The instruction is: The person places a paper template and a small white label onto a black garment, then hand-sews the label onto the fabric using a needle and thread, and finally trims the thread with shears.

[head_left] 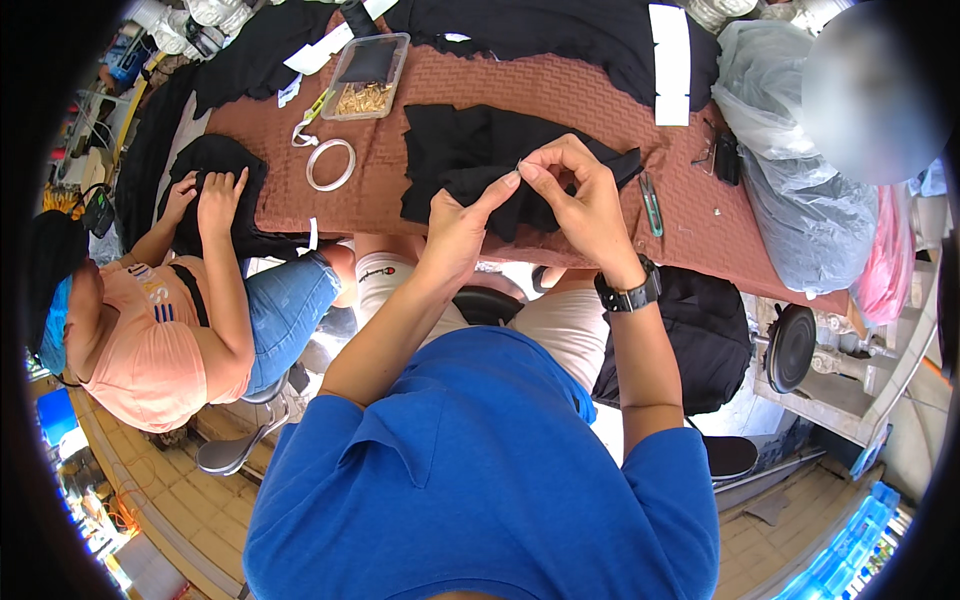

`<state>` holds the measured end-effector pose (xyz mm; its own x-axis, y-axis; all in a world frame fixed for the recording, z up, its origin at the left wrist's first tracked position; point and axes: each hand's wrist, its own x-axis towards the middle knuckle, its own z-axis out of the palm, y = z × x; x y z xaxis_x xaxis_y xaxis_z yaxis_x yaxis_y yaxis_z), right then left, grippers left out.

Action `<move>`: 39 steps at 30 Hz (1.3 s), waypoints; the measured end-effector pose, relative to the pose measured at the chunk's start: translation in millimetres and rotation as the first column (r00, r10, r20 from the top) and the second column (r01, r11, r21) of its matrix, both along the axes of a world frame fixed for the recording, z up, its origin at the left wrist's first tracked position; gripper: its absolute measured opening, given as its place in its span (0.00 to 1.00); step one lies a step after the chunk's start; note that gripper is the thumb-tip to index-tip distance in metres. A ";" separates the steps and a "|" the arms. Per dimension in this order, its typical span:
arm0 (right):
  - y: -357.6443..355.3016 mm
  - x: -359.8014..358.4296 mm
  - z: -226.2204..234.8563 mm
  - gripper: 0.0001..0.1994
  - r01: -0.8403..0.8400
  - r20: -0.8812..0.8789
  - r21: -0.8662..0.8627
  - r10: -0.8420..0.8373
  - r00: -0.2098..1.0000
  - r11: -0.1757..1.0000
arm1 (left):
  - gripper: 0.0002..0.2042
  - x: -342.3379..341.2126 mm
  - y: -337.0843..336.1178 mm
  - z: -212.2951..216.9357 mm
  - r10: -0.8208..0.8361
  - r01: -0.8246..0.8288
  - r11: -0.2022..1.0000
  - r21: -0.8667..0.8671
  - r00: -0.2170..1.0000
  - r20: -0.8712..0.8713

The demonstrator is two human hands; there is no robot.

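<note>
A piece of black cloth lies in front of me on the table, bunched up around my hands. My left hand is closed, its thumb raised along the cloth and its other fingers mostly hidden behind; it appears to grip the fabric. My right hand, with a dark watch on the wrist, pinches thumb and forefinger together right at the left thumb's tip. Something tiny and light shows between the fingertips, too small to name. To the right of the cloth rests a pair of green-handled thread snips.
The table has a brown textured cover. On it are a clear plastic box of small brass-coloured pieces, a white ring and more black fabric. Plastic bags stand at the right. A co-worker handles black cloth at my left.
</note>
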<state>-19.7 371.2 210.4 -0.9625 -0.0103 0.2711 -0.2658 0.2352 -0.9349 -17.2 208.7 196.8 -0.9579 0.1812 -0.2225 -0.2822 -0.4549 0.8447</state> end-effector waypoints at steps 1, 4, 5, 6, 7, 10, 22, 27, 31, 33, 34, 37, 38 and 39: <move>1.3 -2.7 -0.1 0.05 -0.024 0.027 -0.003 0.024 0.999 1.000 | 0.08 -0.4 -0.7 -1.6 -0.011 0.011 1.000 -0.012 1.000 -0.014; 5.3 -11.1 -2.4 0.06 -0.071 0.076 0.046 0.068 0.995 0.996 | 0.06 -1.8 -3.4 -6.7 -0.020 0.018 0.999 -0.043 0.998 -0.058; 5.0 -13.5 -3.7 0.06 -0.099 0.071 0.023 0.097 0.993 0.995 | 0.06 -2.2 -4.3 -9.4 -0.013 0.009 0.999 -0.052 0.997 -0.074; 4.7 -15.7 -4.9 0.06 -0.126 0.066 -0.001 0.126 0.990 0.992 | 0.06 -2.6 -5.1 -11.3 -0.006 0.001 0.998 -0.061 0.996 -0.090; 4.3 -17.3 -5.4 0.06 -0.153 0.060 -0.025 0.154 0.986 0.988 | 0.05 -3.3 -6.4 -12.3 -0.006 -0.001 0.997 -0.072 0.995 -0.099; 3.6 -19.5 -0.3 0.06 -0.197 0.093 0.052 0.192 0.977 0.979 | 0.05 -3.6 -8.2 -13.5 -0.001 -0.010 0.995 -0.096 0.993 -0.119; 53.4 -79.7 42.6 0.09 -0.105 -0.052 -0.688 0.095 0.994 0.718 | 0.09 -1.8 -20.5 -19.0 -0.094 0.046 0.958 -0.285 0.984 -0.154; 115.4 -117.3 66.1 0.08 -0.267 -0.221 -0.441 0.185 0.958 0.857 | 0.08 1.2 -23.3 -12.8 -0.133 0.046 0.925 -0.376 0.969 -0.209; 136.9 -128.7 87.0 0.08 -0.061 -0.289 -0.302 -0.031 0.957 0.951 | 0.08 0.3 -31.6 -24.2 -0.218 0.063 0.877 -0.477 0.936 -0.276; 129.0 -117.2 105.5 0.09 0.050 -0.284 -0.298 -0.139 0.949 0.953 | 0.08 -0.2 -30.6 -28.4 -0.204 0.071 0.901 -0.429 0.940 -0.274; 126.8 -113.3 107.7 0.09 0.084 -0.282 -0.273 -0.163 0.945 0.958 | 0.08 -1.4 -30.0 -27.9 -0.224 0.090 0.898 -0.431 0.935 -0.273; 111.9 -114.2 102.7 0.09 0.112 -0.291 -0.214 -0.173 0.941 0.970 | 0.08 -2.1 -30.7 -29.4 -0.260 0.119 0.879 -0.463 0.931 -0.256; 115.8 -118.2 100.1 0.09 0.109 -0.324 -0.213 -0.176 0.930 0.971 | 0.08 -2.3 -29.1 -33.5 -0.275 0.131 0.870 -0.476 0.929 -0.246; 121.4 -123.0 98.0 0.09 0.107 -0.356 -0.212 -0.179 0.917 0.971 | 0.08 -2.4 -27.9 -35.5 -0.290 0.144 0.860 -0.489 0.927 -0.236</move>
<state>-142.7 492.6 308.4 -0.7797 0.2046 0.5918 -0.5775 0.1303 -0.8059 -19.7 180.8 161.2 -0.9392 0.3399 -0.0490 -0.0357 0.0451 0.9983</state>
